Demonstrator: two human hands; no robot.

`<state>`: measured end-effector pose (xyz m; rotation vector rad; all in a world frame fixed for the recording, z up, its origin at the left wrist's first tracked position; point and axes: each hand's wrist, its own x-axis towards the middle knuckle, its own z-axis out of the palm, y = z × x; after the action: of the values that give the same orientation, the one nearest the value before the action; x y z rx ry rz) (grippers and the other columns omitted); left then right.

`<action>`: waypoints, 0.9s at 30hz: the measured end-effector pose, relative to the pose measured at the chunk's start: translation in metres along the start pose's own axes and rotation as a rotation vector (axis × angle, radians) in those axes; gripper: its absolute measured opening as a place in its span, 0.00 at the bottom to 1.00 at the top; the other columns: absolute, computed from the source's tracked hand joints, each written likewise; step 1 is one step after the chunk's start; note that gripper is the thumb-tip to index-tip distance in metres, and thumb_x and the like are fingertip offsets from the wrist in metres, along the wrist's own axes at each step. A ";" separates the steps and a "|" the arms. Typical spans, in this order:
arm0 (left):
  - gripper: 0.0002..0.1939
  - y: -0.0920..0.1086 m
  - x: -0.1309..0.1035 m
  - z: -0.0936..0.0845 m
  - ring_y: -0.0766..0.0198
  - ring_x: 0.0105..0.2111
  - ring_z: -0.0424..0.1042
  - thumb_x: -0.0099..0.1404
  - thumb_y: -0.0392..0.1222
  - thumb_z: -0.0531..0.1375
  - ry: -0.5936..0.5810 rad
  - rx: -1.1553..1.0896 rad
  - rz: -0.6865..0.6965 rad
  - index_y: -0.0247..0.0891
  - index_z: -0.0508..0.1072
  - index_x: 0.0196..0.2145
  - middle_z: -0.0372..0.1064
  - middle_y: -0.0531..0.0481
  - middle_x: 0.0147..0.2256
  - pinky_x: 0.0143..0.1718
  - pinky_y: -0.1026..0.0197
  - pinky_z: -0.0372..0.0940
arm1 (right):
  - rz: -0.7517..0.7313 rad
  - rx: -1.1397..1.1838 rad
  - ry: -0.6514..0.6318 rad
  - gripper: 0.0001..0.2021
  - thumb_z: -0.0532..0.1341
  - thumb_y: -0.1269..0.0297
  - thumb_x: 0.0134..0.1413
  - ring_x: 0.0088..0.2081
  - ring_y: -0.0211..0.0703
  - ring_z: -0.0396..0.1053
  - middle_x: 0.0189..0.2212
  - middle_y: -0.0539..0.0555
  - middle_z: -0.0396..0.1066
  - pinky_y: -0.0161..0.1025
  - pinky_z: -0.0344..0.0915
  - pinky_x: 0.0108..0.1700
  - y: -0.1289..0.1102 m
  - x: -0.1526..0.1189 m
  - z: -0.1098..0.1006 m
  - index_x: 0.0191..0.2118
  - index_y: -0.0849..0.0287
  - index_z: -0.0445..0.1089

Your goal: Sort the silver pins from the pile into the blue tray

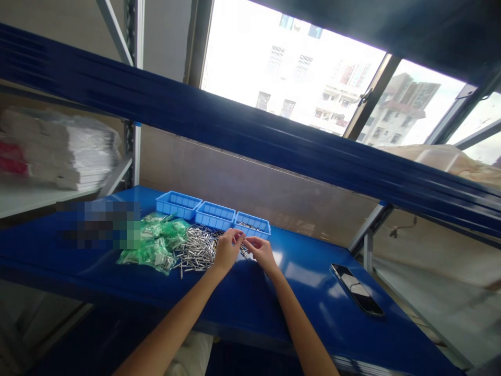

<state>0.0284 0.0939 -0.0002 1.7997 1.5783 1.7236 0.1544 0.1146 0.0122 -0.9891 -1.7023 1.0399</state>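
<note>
My left hand [227, 249] and my right hand [261, 251] meet in front of the blue bins, just above the blue tabletop. Both are closed, with fingertips pinched close together. Whatever lies between them is too small to make out. Left of my left hand spreads a loose pile of thin silvery metal rods [196, 249]. A few more rods show under the fingers of my right hand. Behind the hands stands a small blue bin [256, 232] with some dark thin pieces inside.
Green plastic bags [158, 245] with metal parts lie left of the pile. A middle bin [214, 215] and a left bin [178, 205] complete the row. On the right lies a phone [356, 290]. A blue shelf beam [242, 122] crosses above the table [305, 297]. A patch at left is pixelated.
</note>
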 end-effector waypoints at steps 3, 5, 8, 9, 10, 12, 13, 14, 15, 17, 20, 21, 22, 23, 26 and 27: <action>0.14 0.000 0.000 -0.001 0.66 0.24 0.64 0.60 0.49 0.51 0.009 0.003 -0.033 0.37 0.70 0.31 0.68 0.50 0.27 0.29 0.63 0.61 | 0.002 0.011 0.061 0.19 0.64 0.50 0.38 0.21 0.36 0.63 0.20 0.53 0.69 0.30 0.53 0.19 0.004 0.002 -0.001 0.30 0.62 0.74; 0.14 0.000 0.000 0.000 0.66 0.24 0.64 0.60 0.49 0.51 0.003 -0.001 -0.063 0.37 0.69 0.30 0.68 0.50 0.27 0.29 0.63 0.61 | 0.007 0.026 0.097 0.19 0.64 0.50 0.37 0.20 0.35 0.62 0.19 0.52 0.68 0.30 0.53 0.19 0.007 0.003 -0.002 0.30 0.63 0.74; 0.13 0.002 -0.001 0.001 0.66 0.24 0.65 0.61 0.49 0.51 -0.032 -0.021 -0.090 0.37 0.68 0.30 0.68 0.51 0.26 0.29 0.63 0.61 | 0.022 0.081 0.122 0.20 0.64 0.49 0.37 0.18 0.33 0.59 0.17 0.51 0.66 0.30 0.52 0.18 0.011 0.005 -0.003 0.30 0.63 0.73; 0.13 0.003 -0.002 0.002 0.66 0.25 0.66 0.61 0.48 0.50 -0.047 -0.028 -0.088 0.38 0.68 0.30 0.68 0.51 0.26 0.30 0.63 0.61 | 0.028 0.110 0.126 0.20 0.63 0.48 0.37 0.18 0.32 0.58 0.17 0.50 0.65 0.30 0.52 0.18 0.012 0.006 -0.003 0.29 0.63 0.73; 0.12 0.004 -0.003 0.002 0.66 0.25 0.66 0.62 0.48 0.50 -0.060 -0.030 -0.080 0.38 0.67 0.31 0.68 0.51 0.26 0.30 0.63 0.61 | 0.035 0.143 0.132 0.20 0.63 0.48 0.38 0.17 0.31 0.56 0.16 0.49 0.64 0.30 0.51 0.17 0.013 0.006 -0.003 0.28 0.63 0.72; 0.12 0.006 -0.004 0.003 0.66 0.25 0.66 0.62 0.47 0.50 -0.089 -0.012 -0.057 0.38 0.68 0.31 0.68 0.51 0.26 0.31 0.63 0.60 | 0.051 0.210 0.159 0.20 0.63 0.48 0.38 0.16 0.30 0.54 0.16 0.48 0.63 0.30 0.50 0.17 0.013 0.007 -0.003 0.27 0.63 0.71; 0.12 0.007 -0.005 0.003 0.66 0.26 0.66 0.62 0.47 0.50 -0.112 0.012 -0.043 0.38 0.68 0.31 0.68 0.51 0.27 0.31 0.63 0.60 | 0.060 0.237 0.179 0.20 0.63 0.47 0.38 0.16 0.29 0.53 0.17 0.48 0.63 0.30 0.50 0.17 0.012 0.008 -0.003 0.28 0.63 0.71; 0.12 0.008 -0.006 0.003 0.66 0.26 0.66 0.62 0.46 0.50 -0.143 0.046 -0.027 0.38 0.68 0.31 0.68 0.51 0.27 0.32 0.63 0.60 | 0.071 0.256 0.202 0.20 0.62 0.47 0.38 0.16 0.29 0.53 0.18 0.49 0.63 0.30 0.50 0.16 0.012 0.009 -0.004 0.28 0.63 0.71; 0.11 0.009 -0.008 0.003 0.65 0.27 0.67 0.62 0.45 0.50 -0.184 0.091 -0.007 0.38 0.69 0.32 0.68 0.51 0.28 0.34 0.62 0.60 | 0.081 0.267 0.226 0.20 0.62 0.47 0.38 0.16 0.29 0.54 0.20 0.49 0.64 0.30 0.50 0.16 0.011 0.009 -0.005 0.28 0.62 0.70; 0.09 0.011 -0.011 0.002 0.62 0.31 0.67 0.61 0.43 0.52 -0.273 0.196 0.039 0.39 0.69 0.34 0.69 0.50 0.30 0.38 0.59 0.59 | 0.095 0.274 0.266 0.21 0.63 0.47 0.37 0.18 0.30 0.56 0.23 0.51 0.66 0.29 0.51 0.16 0.009 0.010 -0.008 0.29 0.63 0.71; 0.10 0.012 -0.014 0.001 0.59 0.38 0.66 0.59 0.39 0.53 -0.359 0.329 0.088 0.38 0.69 0.38 0.68 0.47 0.36 0.43 0.55 0.56 | 0.107 0.251 0.271 0.21 0.64 0.48 0.36 0.21 0.32 0.60 0.27 0.54 0.68 0.29 0.53 0.17 0.006 0.010 -0.013 0.32 0.63 0.72; 0.10 0.012 -0.015 0.000 0.58 0.40 0.66 0.59 0.38 0.53 -0.373 0.357 0.088 0.38 0.69 0.38 0.68 0.46 0.37 0.44 0.54 0.56 | 0.111 0.242 0.264 0.22 0.64 0.49 0.36 0.22 0.33 0.61 0.28 0.54 0.69 0.28 0.54 0.17 0.006 0.009 -0.015 0.33 0.63 0.72; 0.10 0.012 -0.015 0.000 0.57 0.41 0.65 0.59 0.38 0.53 -0.386 0.379 0.083 0.38 0.69 0.38 0.67 0.45 0.39 0.44 0.54 0.55 | 0.118 0.234 0.260 0.22 0.64 0.49 0.36 0.23 0.34 0.62 0.29 0.54 0.69 0.28 0.54 0.18 0.006 0.009 -0.016 0.34 0.63 0.73; 0.10 0.012 -0.016 0.000 0.56 0.43 0.64 0.58 0.38 0.53 -0.401 0.397 0.081 0.38 0.69 0.39 0.67 0.45 0.40 0.45 0.53 0.55 | 0.126 0.229 0.261 0.22 0.65 0.50 0.36 0.23 0.34 0.62 0.29 0.55 0.69 0.28 0.55 0.18 0.006 0.009 -0.017 0.34 0.63 0.73; 0.10 0.011 -0.019 0.001 0.55 0.44 0.62 0.58 0.38 0.53 -0.460 0.435 0.130 0.39 0.69 0.38 0.66 0.45 0.40 0.46 0.51 0.54 | 0.148 0.216 0.274 0.21 0.65 0.51 0.35 0.23 0.34 0.63 0.28 0.55 0.70 0.29 0.56 0.18 0.007 0.008 -0.019 0.33 0.63 0.74; 0.10 0.010 -0.020 0.002 0.55 0.44 0.62 0.58 0.38 0.53 -0.474 0.446 0.157 0.39 0.70 0.37 0.66 0.45 0.40 0.46 0.51 0.53 | 0.154 0.208 0.277 0.20 0.65 0.51 0.35 0.23 0.34 0.63 0.28 0.55 0.71 0.29 0.57 0.18 0.007 0.008 -0.020 0.33 0.63 0.74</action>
<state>0.0407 0.0756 -0.0053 2.3669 1.7236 0.9170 0.1722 0.1292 0.0129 -1.0849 -1.2824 1.0977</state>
